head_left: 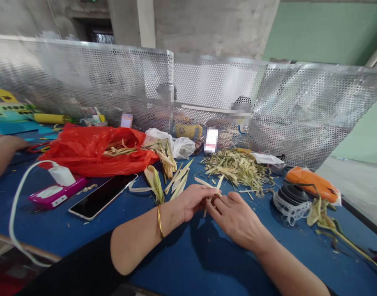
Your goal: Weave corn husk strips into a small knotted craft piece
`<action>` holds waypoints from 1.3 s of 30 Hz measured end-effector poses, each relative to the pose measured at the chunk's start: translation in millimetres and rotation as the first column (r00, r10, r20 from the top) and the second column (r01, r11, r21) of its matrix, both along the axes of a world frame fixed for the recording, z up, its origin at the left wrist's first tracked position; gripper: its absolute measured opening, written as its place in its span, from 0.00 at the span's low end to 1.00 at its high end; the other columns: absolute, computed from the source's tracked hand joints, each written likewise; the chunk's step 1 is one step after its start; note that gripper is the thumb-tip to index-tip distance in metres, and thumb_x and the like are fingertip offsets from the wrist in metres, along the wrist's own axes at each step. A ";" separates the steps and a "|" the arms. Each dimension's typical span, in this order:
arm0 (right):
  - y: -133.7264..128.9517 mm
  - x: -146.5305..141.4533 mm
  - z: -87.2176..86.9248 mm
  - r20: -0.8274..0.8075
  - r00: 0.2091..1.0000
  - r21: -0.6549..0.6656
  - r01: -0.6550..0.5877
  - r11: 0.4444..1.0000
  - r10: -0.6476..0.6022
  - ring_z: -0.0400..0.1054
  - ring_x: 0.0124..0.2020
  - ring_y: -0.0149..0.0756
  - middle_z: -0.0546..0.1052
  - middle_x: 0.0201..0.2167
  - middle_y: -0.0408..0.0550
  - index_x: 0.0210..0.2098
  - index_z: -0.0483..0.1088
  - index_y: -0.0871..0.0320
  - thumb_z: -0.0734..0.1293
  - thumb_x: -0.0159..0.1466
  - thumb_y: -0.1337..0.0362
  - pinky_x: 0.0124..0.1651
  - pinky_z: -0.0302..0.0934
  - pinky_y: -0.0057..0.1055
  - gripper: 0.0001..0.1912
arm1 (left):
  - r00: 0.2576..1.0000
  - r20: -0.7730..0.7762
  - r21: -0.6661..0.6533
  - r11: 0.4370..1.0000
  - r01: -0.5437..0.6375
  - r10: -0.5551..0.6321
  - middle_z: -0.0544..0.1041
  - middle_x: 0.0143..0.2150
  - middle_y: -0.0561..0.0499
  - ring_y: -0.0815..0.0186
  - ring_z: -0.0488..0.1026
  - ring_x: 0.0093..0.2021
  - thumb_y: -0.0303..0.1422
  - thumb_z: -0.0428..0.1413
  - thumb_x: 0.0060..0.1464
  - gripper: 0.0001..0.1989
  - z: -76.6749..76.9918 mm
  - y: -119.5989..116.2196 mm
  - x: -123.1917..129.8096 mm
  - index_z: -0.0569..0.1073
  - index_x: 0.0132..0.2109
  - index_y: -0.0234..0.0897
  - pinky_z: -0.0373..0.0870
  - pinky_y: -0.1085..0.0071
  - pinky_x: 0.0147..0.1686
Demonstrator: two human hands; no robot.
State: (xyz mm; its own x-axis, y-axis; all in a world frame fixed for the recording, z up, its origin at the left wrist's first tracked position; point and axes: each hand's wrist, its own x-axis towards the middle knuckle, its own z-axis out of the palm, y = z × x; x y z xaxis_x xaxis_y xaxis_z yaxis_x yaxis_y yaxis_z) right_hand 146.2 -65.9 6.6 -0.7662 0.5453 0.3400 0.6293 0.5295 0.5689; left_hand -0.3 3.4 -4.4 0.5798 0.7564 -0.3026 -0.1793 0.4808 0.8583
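With twelve o'clock pointing away from us, we are holding the pale husk strips (220,183) at the centre of the dial, over the counter (170,263). One flat end is pointing toward ten, another nearly toward twelve, and a thin tail is hanging toward seven, so the lengths are crossing right at our fingertips. Our left hand (194,202) is pinching that crossing, its fingers pressed together without a visible gap, and is lying nearer the two upper ends. Our right hand (234,217) is meeting it from four o'clock, its fingers curled tightly on the lower part; our knuckles are hiding the exact contact.

Farther out, loose husk pieces (180,179) are lying at ten, and a shredded heap (237,169) is spreading at one. A dark-screened phone (104,198) is resting at nine, a red bag (83,148) is slumping beyond it at ten, and a black spool (288,195) is standing at three.
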 end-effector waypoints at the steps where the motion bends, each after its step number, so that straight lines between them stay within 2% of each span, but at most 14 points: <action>1: 0.5 -1.2 -2.1 0.017 1.000 0.007 0.018 1.000 -0.018 0.64 0.34 0.41 0.73 0.33 0.52 0.46 0.69 0.65 0.59 0.66 0.71 0.38 0.50 0.38 0.11 | 1.000 -0.006 0.006 1.000 -0.002 0.002 0.75 0.27 0.51 0.72 0.68 0.26 0.35 0.68 0.36 0.14 0.0 -0.6 0.1 0.77 0.31 0.30 0.61 0.75 0.27; 6: 1.9 -4.2 -8.0 -0.062 0.995 0.007 0.075 0.997 -0.074 0.63 0.32 0.39 0.72 0.31 0.50 0.37 0.68 0.62 0.59 0.65 0.72 0.38 0.49 0.38 0.07 | 1.000 -0.024 0.031 0.999 -0.012 0.013 0.75 0.27 0.50 0.72 0.68 0.26 0.35 0.70 0.31 0.17 4.5 -3.3 1.0 0.77 0.30 0.30 0.59 0.75 0.27; 10: 0.3 -4.2 -8.5 -0.167 0.986 -0.025 -0.007 1.000 0.002 0.61 0.30 0.37 0.71 0.28 0.47 0.33 0.67 0.60 0.56 0.68 0.73 0.39 0.49 0.36 0.10 | 0.997 0.005 0.072 0.994 -0.080 0.080 0.77 0.29 0.48 0.69 0.70 0.29 0.34 0.71 0.28 0.18 6.2 -6.7 2.0 0.78 0.29 0.28 0.63 0.72 0.32; 14: -3.0 -7.9 -11.7 -0.284 0.955 -0.011 -0.092 0.996 0.085 0.61 0.29 0.36 0.70 0.25 0.46 0.29 0.65 0.59 0.52 0.69 0.73 0.38 0.48 0.36 0.16 | 0.996 0.020 0.113 0.989 -0.091 0.090 0.76 0.27 0.49 0.69 0.69 0.28 0.34 0.70 0.28 0.17 6.7 -10.3 1.9 0.78 0.28 0.29 0.63 0.73 0.31; 18: -2.6 -9.3 -9.8 -0.395 0.915 -0.023 -0.102 0.995 0.085 0.63 0.28 0.34 0.72 0.25 0.45 0.32 0.67 0.60 0.52 0.70 0.73 0.39 0.50 0.35 0.15 | 0.995 0.017 0.121 0.988 -0.101 0.099 0.75 0.26 0.50 0.70 0.68 0.27 0.36 0.70 0.31 0.16 9.2 -8.0 -0.3 0.77 0.28 0.30 0.63 0.73 0.29; 20: -0.3 -5.9 -6.0 -0.471 0.882 0.002 -0.023 1.000 0.021 0.66 0.33 0.36 0.75 0.31 0.48 0.41 0.69 0.61 0.55 0.70 0.70 0.42 0.52 0.35 0.11 | 0.991 0.005 0.116 0.984 -0.134 0.134 0.75 0.26 0.51 0.70 0.69 0.27 0.36 0.69 0.34 0.15 11.0 -4.4 -1.7 0.76 0.29 0.31 0.64 0.73 0.30; 22: 2.8 -0.3 -2.3 -0.521 0.848 0.041 0.138 0.990 -0.096 0.68 0.41 0.41 0.76 0.40 0.55 0.49 0.67 0.64 0.59 0.69 0.66 0.47 0.53 0.36 0.12 | 0.988 -0.024 0.091 0.985 -0.149 0.152 0.74 0.25 0.51 0.69 0.70 0.27 0.35 0.67 0.37 0.12 12.9 -0.6 -3.1 0.76 0.29 0.32 0.67 0.72 0.31; 23: 4.4 2.8 -1.1 -0.527 0.835 0.046 0.215 0.976 -0.159 0.68 0.44 0.44 0.76 0.42 0.57 0.50 0.67 0.65 0.60 0.68 0.65 0.48 0.52 0.37 0.14 | 0.988 -0.037 0.065 0.987 -0.149 0.151 0.75 0.26 0.51 0.68 0.70 0.28 0.36 0.66 0.40 0.11 13.6 0.9 -3.5 0.76 0.29 0.32 0.68 0.71 0.32; 25: 7.2 8.0 -0.6 -0.504 0.825 0.008 0.301 0.954 -0.256 0.69 0.38 0.43 0.77 0.36 0.55 0.44 0.70 0.64 0.61 0.68 0.64 0.48 0.52 0.38 0.10 | 0.988 -0.043 -0.008 0.989 -0.146 0.146 0.75 0.27 0.49 0.67 0.71 0.29 0.38 0.64 0.44 0.12 14.1 2.7 -4.0 0.76 0.30 0.32 0.69 0.70 0.33; 27: 8.7 10.4 -1.8 -0.460 0.837 -0.051 0.308 0.950 -0.296 0.66 0.28 0.39 0.74 0.25 0.47 0.33 0.70 0.60 0.59 0.68 0.67 0.45 0.51 0.36 0.10 | 0.992 -0.036 -0.049 0.991 -0.126 0.125 0.74 0.27 0.49 0.67 0.71 0.29 0.43 0.63 0.46 0.16 12.8 2.8 -3.7 0.76 0.31 0.32 0.70 0.69 0.32; 29: 8.7 9.6 -3.2 -0.428 0.853 -0.079 0.294 0.953 -0.299 0.63 0.23 0.36 0.71 0.20 0.44 0.26 0.66 0.58 0.58 0.69 0.68 0.41 0.51 0.35 0.14 | 0.995 -0.056 0.004 0.997 -0.077 0.078 0.72 0.25 0.51 0.69 0.69 0.27 0.45 0.65 0.42 0.19 9.2 2.0 -2.7 0.75 0.30 0.32 0.68 0.70 0.30; 31: 7.8 7.0 -3.5 -0.395 0.878 -0.094 0.254 0.963 -0.270 0.62 0.23 0.35 0.69 0.19 0.43 0.25 0.65 0.58 0.57 0.70 0.66 0.39 0.49 0.34 0.16 | 0.993 -0.102 0.113 0.992 -0.053 0.065 0.69 0.22 0.54 0.71 0.65 0.23 0.45 0.68 0.37 0.20 4.4 1.7 -1.6 0.73 0.27 0.32 0.64 0.72 0.26; 34: 6.0 3.5 -1.5 -0.374 0.906 -0.099 0.173 0.980 -0.198 0.60 0.22 0.34 0.68 0.19 0.43 0.25 0.65 0.57 0.56 0.71 0.64 0.37 0.48 0.33 0.18 | 0.985 -0.141 0.227 0.972 -0.061 0.095 0.65 0.18 0.57 0.74 0.59 0.20 0.46 0.67 0.36 0.21 -0.3 3.4 -1.1 0.70 0.24 0.34 0.54 0.74 0.22; 39: 2.4 2.5 3.9 -0.463 0.875 -0.075 0.118 0.990 -0.139 0.58 0.21 0.32 0.67 0.18 0.42 0.23 0.63 0.57 0.55 0.70 0.67 0.37 0.48 0.33 0.19 | 0.990 -0.134 0.249 0.968 0.002 0.032 0.59 0.16 0.59 0.76 0.51 0.18 0.49 0.67 0.34 0.24 7.2 8.1 -3.7 0.66 0.21 0.35 0.43 0.73 0.20</action>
